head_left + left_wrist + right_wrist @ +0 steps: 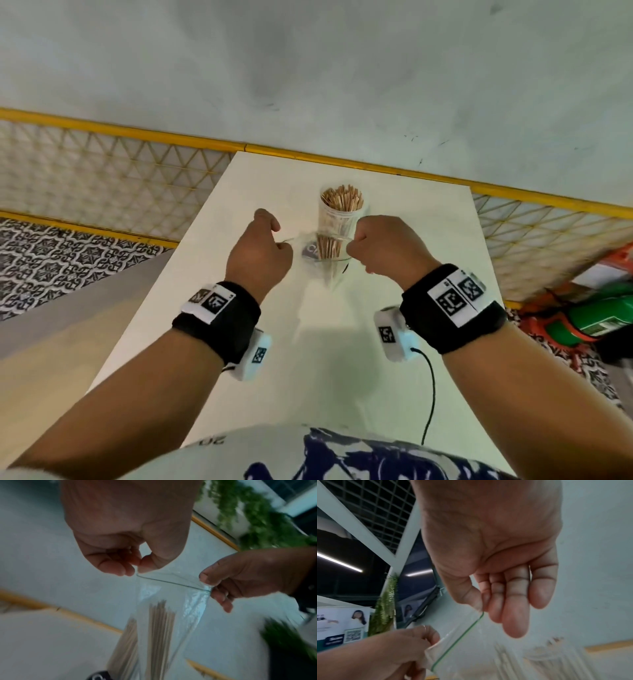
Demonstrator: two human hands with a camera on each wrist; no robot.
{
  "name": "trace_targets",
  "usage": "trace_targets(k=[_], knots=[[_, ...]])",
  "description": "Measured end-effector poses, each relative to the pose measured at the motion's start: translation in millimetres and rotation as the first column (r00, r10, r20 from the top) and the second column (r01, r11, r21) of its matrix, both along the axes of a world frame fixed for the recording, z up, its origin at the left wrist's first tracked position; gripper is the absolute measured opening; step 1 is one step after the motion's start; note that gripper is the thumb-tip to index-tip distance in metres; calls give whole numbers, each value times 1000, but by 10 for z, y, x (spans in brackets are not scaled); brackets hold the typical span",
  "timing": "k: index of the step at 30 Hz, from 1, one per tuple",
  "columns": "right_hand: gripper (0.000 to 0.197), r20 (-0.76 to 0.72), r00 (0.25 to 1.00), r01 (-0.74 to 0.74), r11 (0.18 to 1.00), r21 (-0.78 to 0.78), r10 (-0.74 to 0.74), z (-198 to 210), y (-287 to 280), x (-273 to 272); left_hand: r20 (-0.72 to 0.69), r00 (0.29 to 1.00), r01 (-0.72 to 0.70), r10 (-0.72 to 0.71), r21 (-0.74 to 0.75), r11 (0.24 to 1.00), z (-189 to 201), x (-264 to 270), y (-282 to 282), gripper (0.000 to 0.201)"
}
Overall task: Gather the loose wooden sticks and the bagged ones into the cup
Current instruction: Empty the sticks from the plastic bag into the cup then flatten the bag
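Black wristbands carry square-coded white tags and white camera units, one cabled.

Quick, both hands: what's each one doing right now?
Left hand: pinching one top corner of the clear bag.
Right hand: pinching the opposite top corner.

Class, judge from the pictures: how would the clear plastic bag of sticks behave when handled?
The bag looks thin and floppy: it hangs between the left hand and right hand. Probably light, since fingertip pinches hold it. The sticks inside likely stiffen it lengthwise.
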State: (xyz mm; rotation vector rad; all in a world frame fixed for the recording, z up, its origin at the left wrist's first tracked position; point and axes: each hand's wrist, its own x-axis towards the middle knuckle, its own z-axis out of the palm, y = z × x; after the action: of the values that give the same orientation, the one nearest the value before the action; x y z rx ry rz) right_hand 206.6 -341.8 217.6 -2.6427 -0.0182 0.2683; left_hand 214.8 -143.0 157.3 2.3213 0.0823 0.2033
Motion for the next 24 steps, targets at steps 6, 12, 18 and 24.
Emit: trace_targets(k=[6,12,18,24], knots=[[13,210,972,-131,982,134,101,165,387,206,-533,845,-405,-44,-692,597,-322,-158,168,46],[15,267,954,-99,698,709,-136,273,289,39,-461,725,-268,-512,-873,407,-512,-337,288,81],[17,72,976,60,573,817,-205,-256,-78,-249,-118,886,-161,-449,-985,-59,-269,-175,290,52],[27,47,965,137,648,749,-258,-382,-113,-304,-81,898,-133,-433,-987,-91,-265,-25,242,79]])
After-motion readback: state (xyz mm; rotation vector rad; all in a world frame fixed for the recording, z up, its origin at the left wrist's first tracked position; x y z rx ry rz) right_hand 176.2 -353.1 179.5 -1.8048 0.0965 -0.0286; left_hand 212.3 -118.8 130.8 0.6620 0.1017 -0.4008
